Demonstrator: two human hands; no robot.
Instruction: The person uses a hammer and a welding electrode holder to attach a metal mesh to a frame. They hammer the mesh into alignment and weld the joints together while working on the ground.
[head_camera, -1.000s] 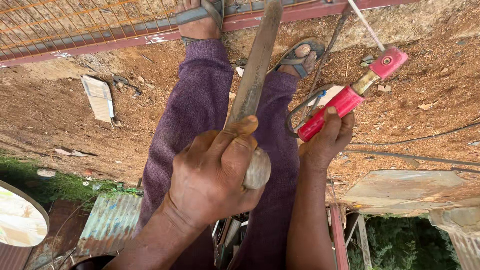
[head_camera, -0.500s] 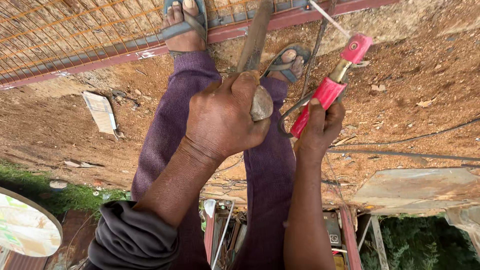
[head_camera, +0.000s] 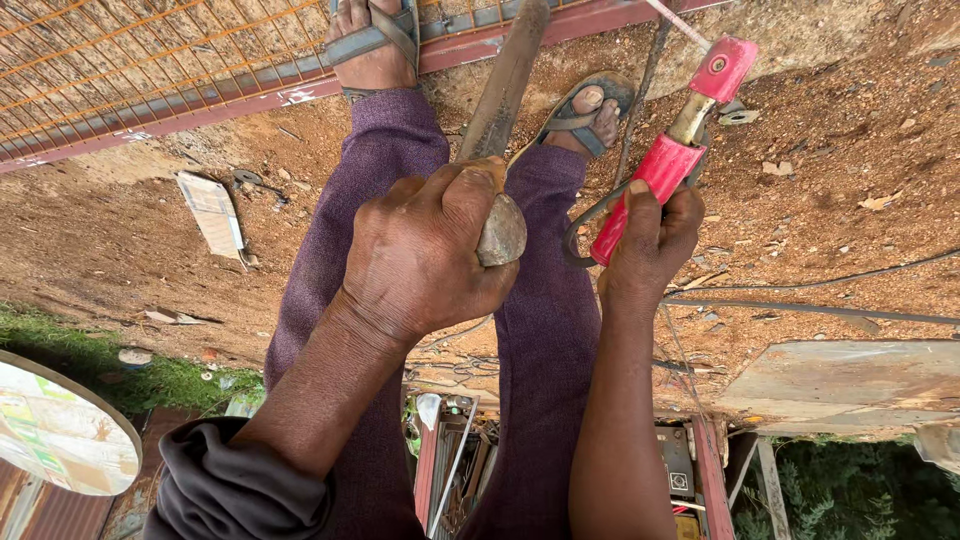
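My left hand (head_camera: 420, 260) is closed around the rounded butt of a long wooden tool handle (head_camera: 505, 90), which runs up between my legs in purple trousers (head_camera: 540, 330). Its far end is cut off at the top edge. My right hand (head_camera: 650, 240) grips a red welding electrode holder (head_camera: 665, 165) that carries a thin rod (head_camera: 672, 18). A dark cable (head_camera: 580, 225) loops from the holder's base. Both hands hover above my sandalled feet (head_camera: 590, 110). My left foot (head_camera: 375, 40) rests on a red metal frame (head_camera: 200, 115) filled with wire mesh (head_camera: 150, 70).
Bare reddish soil lies all around. A torn piece of card (head_camera: 212, 210) lies left of my leg. A grass patch (head_camera: 100, 370) and a round board (head_camera: 50, 430) sit lower left. A rusty metal sheet (head_camera: 850, 385) is at right, and a boxy machine (head_camera: 680, 470) is by my right forearm.
My left hand has slid up the frame with the wooden handle, toward my feet. The red holder has shifted up and right in my right hand. The mesh frame shows more.
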